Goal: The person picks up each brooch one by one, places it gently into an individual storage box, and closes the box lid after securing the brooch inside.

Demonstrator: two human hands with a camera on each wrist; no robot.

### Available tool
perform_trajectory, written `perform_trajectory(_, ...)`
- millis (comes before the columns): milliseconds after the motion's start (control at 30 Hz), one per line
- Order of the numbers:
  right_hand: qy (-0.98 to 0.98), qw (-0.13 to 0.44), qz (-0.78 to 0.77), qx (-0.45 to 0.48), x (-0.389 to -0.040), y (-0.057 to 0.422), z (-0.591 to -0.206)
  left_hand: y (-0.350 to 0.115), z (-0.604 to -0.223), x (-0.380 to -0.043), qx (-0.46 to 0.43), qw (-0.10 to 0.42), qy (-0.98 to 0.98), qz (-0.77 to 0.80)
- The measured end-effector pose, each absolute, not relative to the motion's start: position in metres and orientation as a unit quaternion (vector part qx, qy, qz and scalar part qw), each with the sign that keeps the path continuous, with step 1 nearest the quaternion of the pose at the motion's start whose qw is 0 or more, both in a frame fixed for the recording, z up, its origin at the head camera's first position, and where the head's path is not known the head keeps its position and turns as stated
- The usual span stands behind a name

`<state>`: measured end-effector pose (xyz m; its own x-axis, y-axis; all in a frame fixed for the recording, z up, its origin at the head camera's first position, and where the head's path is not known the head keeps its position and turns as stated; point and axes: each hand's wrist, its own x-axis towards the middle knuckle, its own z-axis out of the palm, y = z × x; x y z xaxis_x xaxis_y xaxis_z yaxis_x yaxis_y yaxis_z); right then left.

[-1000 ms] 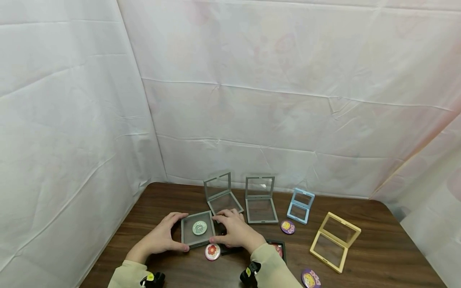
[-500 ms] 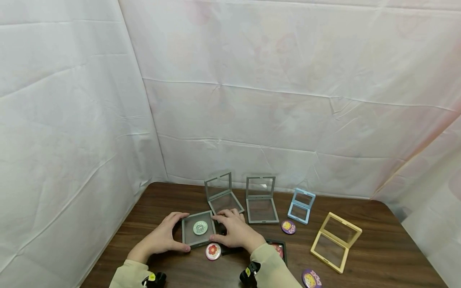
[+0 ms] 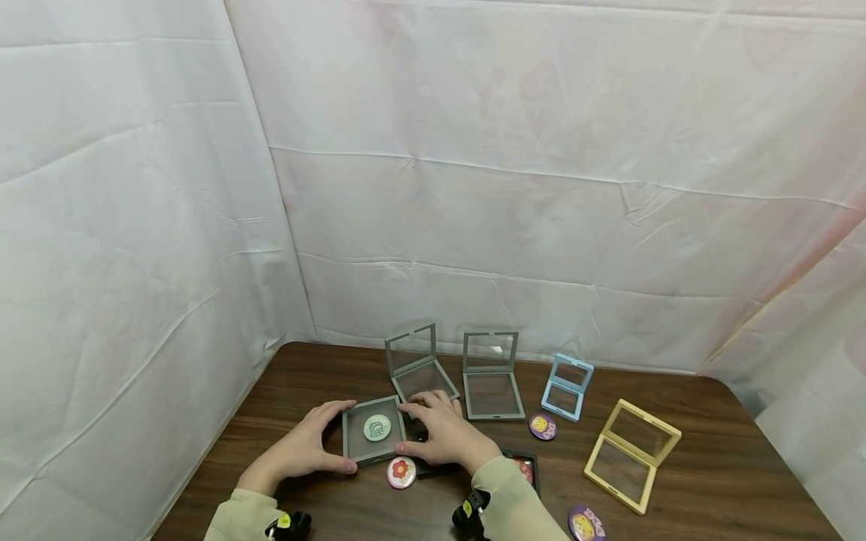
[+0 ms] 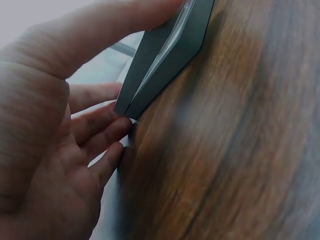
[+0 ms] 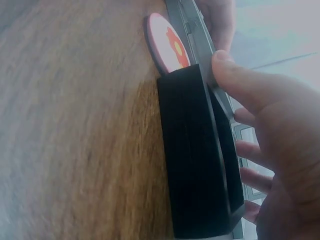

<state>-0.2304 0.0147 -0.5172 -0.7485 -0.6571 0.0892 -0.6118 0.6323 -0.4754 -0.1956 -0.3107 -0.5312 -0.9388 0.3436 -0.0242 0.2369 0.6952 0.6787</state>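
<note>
A flat square grey display case [image 3: 357, 448] lies between both hands, with a round pale green badge [image 3: 376, 427] in its middle. My left hand [image 3: 302, 447] grips its left side, thumb at the near corner and fingers at the far one. In the left wrist view, a narrow seam with a clear layer runs along the edge of the grey case [image 4: 142, 75]. My right hand [image 3: 443, 436] holds its right side between thumb and fingers. A black case [image 5: 192, 155] stands below the right hand, partly hidden in the head view. Beside it lies a white badge with a red flower [image 3: 401, 472].
Two open grey cases [image 3: 433, 379] [image 3: 492, 396] stand at the back. Rightward are an open blue case [image 3: 563, 398], an open yellow case [image 3: 619, 466] and two purple badges [image 3: 543, 427] [image 3: 585, 523]. A dark case [image 3: 531, 466] sits partly behind the right sleeve.
</note>
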Motion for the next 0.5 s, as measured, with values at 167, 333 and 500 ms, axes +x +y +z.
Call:
perform_trajectory(167, 0.902, 0.057, -0.244, -0.352, -0.2319, 0.0166, -0.5202, -0.3152, -0.5306, -0.1932, 0.155, 0.067, 0.917, 0.36)
perform_trajectory(333, 0.899, 0.06, -0.248, -0.355, -0.2323, 0.0173, -0.5226, -0.3195, -0.5317, -0.1928, 0.163, 0.052, 0.918, 0.357)
perform_trajectory(500, 0.898, 0.061, -0.253, -0.354, -0.232, 0.0174, -0.5243, -0.3213, -0.5322, -0.1929, 0.165, 0.051, 0.919, 0.356)
